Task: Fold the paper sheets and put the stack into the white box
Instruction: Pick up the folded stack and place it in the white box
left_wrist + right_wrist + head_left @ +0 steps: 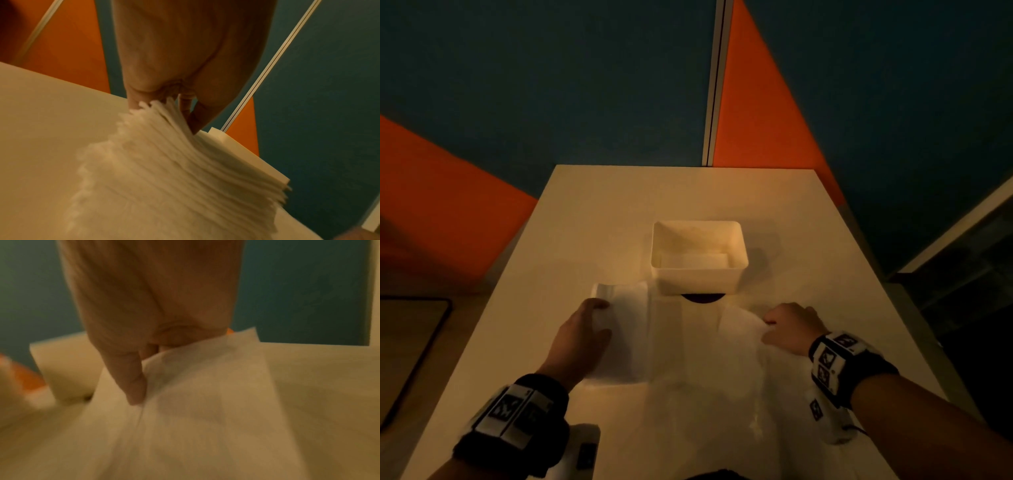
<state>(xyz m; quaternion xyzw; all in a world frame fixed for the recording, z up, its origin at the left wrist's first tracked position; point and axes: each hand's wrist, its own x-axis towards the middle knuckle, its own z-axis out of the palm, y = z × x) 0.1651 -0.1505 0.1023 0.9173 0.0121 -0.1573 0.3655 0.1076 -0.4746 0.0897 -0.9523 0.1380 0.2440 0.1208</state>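
Left hand (582,334) is down on the stack of folded paper (625,329), fingers curled over its far left corner and thumb along the side, gripping it; the left wrist view shows the layered edges fanning out right under the fingertips (134,104). The stack's long side runs away from the person, straight out ahead of that hand. Over on the other side, the right hand (789,327) pinches the right edge of a loose sheet (729,370) that lies spread on the table (592,212), and up close the thumb (131,382) and curled fingers clamp a lifted corner of it. Now the relation that counts: the white box (698,274) sits just beyond both hands, ahead and to the right of the left hand, ahead and to the left of the right, with its long side lying across, at right angles to the stack's. The stack's far right corner is just beside the box's near left corner, so the left hand looks the nearer one for the carry. Something pale already lies inside the box, though what it is can't be made out. A dark rounded shape (702,297) peeks out under the box's near wall. My read: the loose sheet is not yet folded, so the folding is unfinished and the stack isn't ready to go in.
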